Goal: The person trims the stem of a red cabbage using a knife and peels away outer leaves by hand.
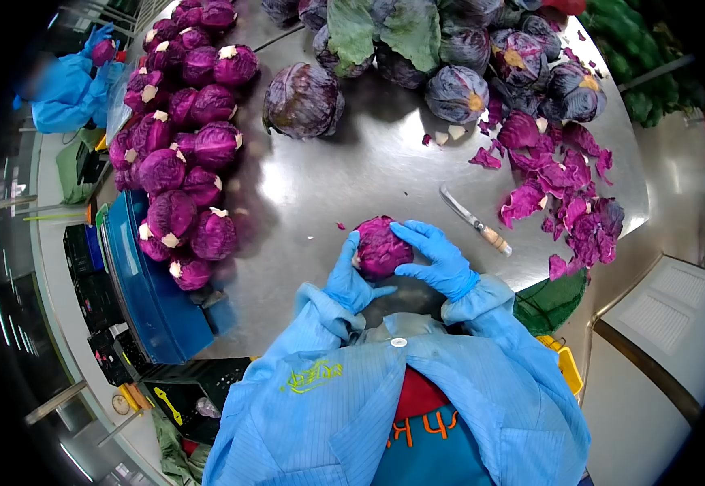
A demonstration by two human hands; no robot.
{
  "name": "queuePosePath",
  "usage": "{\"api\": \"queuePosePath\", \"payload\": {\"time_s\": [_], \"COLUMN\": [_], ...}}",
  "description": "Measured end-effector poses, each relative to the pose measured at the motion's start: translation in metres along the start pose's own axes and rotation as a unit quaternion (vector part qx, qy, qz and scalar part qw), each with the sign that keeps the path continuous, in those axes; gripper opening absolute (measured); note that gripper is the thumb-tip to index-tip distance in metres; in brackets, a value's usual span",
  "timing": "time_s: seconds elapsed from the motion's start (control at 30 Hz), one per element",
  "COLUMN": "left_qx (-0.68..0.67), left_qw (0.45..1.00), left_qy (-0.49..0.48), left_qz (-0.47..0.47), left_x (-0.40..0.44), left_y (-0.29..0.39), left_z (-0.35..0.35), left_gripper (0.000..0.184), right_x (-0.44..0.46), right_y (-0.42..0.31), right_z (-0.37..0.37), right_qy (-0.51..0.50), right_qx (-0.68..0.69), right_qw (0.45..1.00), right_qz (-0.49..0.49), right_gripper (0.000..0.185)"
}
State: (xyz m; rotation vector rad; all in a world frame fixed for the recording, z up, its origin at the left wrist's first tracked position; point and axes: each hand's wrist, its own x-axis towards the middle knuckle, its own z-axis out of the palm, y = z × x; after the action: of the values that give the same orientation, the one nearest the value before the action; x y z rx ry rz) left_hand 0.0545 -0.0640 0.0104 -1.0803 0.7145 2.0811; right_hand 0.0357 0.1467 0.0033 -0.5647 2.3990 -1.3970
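A peeled red cabbage (pixel 382 248), bright purple, is held between my two blue-gloved hands near the front edge of the steel table (pixel 344 182). My left hand (pixel 352 275) cups its left side, thumb below. On its right side my right hand (pixel 437 261) has its fingers laid against the top and flank. A knife (pixel 476 220) with a wooden handle lies on the table to the right of my right hand. Purple leaf scraps (pixel 567 186) are heaped farther right.
Peeled red cabbages (pixel 173 166) are piled along the left side. Unpeeled dark cabbages (pixel 458 93) with outer leaves fill the back, one large cabbage (pixel 304 100) apart. A blue bin (pixel 154 300) stands at the left edge. Another person in blue (pixel 65 89) is at far left.
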Motion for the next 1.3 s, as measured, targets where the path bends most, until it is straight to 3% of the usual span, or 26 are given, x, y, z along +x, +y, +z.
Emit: {"api": "queuePosePath", "payload": {"time_s": [0.03, 0.07, 0.1, 0.17, 0.2, 0.23, 0.3, 0.33, 0.37, 0.4, 0.5, 0.63, 0.73, 0.87, 0.93, 1.03, 1.13, 1.23, 1.3], "left_qx": [0.046, 0.077, 0.163, 0.317, 0.252, 0.240, 0.215, 0.195, 0.146, 0.121, -0.003, -0.113, -0.072, -0.071, -0.017, 0.058, 0.110, 0.107, 0.095], "left_qw": [0.999, 0.991, 0.971, 0.863, 0.880, 0.885, 0.894, 0.906, 0.939, 0.950, 0.979, 0.976, 0.976, 0.976, 0.969, 0.949, 0.935, 0.932, 0.941], "left_qy": [0.015, 0.105, 0.083, 0.032, 0.037, 0.030, 0.019, 0.040, -0.003, -0.007, -0.070, -0.158, -0.169, -0.141, -0.119, -0.097, -0.087, -0.067, -0.078], "left_qz": [-0.010, 0.028, 0.153, 0.391, 0.401, 0.398, 0.393, 0.374, 0.310, 0.288, 0.190, 0.100, 0.115, 0.148, 0.216, 0.295, 0.325, 0.341, 0.314], "left_x": [-0.004, 0.000, 0.013, 0.042, 0.043, 0.049, 0.066, 0.075, 0.080, 0.078, 0.062, 0.036, 0.025, 0.021, 0.021, 0.014, 0.006, 0.007, 0.004], "left_y": [0.003, -0.002, -0.009, -0.023, -0.024, -0.021, -0.014, -0.007, 0.002, 0.007, 0.017, 0.012, 0.010, 0.010, 0.010, 0.011, 0.010, 0.002, 0.003], "left_z": [0.001, 0.001, -0.004, -0.013, -0.001, 0.004, 0.010, 0.009, 0.005, 0.004, 0.009, 0.020, 0.027, 0.032, 0.030, 0.032, 0.035, 0.033, 0.034], "left_gripper": [0.076, 0.090, 0.090, 0.092, 0.087, 0.084, 0.079, 0.074, 0.074, 0.074, 0.075, 0.075, 0.077, 0.076, 0.074, 0.073, 0.074, 0.072, 0.072], "right_x": [0.001, 0.002, 0.004, 0.009, 0.013, 0.016, 0.019, 0.021, 0.023, 0.025, 0.029, 0.031, 0.032, 0.030, 0.026, 0.026, 0.018, 0.019, 0.020], "right_y": [0.004, 0.009, 0.015, 0.032, 0.038, 0.043, 0.047, 0.043, 0.037, 0.024, 0.000, -0.020, -0.019, -0.035, -0.037, -0.023, -0.027, -0.034, -0.039], "right_z": [0.001, 0.000, -0.002, -0.003, -0.003, -0.005, -0.009, -0.009, -0.009, -0.014, -0.011, -0.015, -0.022, -0.043, -0.047, -0.044, -0.050, -0.057, -0.062], "right_qy": [0.017, 0.034, 0.053, 0.061, 0.062, 0.064, 0.061, 0.056, 0.051, 0.056, 0.061, 0.149, 0.109, 0.102, 0.114, 0.194, 0.213, 0.188, 0.189], "right_qx": [0.062, 0.123, 0.182, 0.251, 0.287, 0.321, 0.261, 0.246, 0.232, 0.061, -0.073, -0.078, -0.024, -0.200, -0.240, 0.012, 0.079, 0.109, 0.015], "right_qw": [0.998, 0.992, 0.982, 0.964, 0.952, 0.939, 0.957, 0.962, 0.966, 0.994, 0.989, 0.986, 0.993, 0.971, 0.957, 0.966, 0.974, 0.976, 0.980], "right_qz": [0.007, 0.014, 0.022, 0.057, 0.082, 0.107, 0.112, 0.105, 0.098, 0.066, 0.115, 0.011, -0.025, -0.088, -0.114, -0.169, -0.001, -0.008, -0.060], "right_gripper": [0.069, 0.066, 0.064, 0.058, 0.058, 0.058, 0.061, 0.063, 0.065, 0.073, 0.078, 0.070, 0.063, 0.051, 0.045, 0.043, 0.038, 0.040, 0.041]}}
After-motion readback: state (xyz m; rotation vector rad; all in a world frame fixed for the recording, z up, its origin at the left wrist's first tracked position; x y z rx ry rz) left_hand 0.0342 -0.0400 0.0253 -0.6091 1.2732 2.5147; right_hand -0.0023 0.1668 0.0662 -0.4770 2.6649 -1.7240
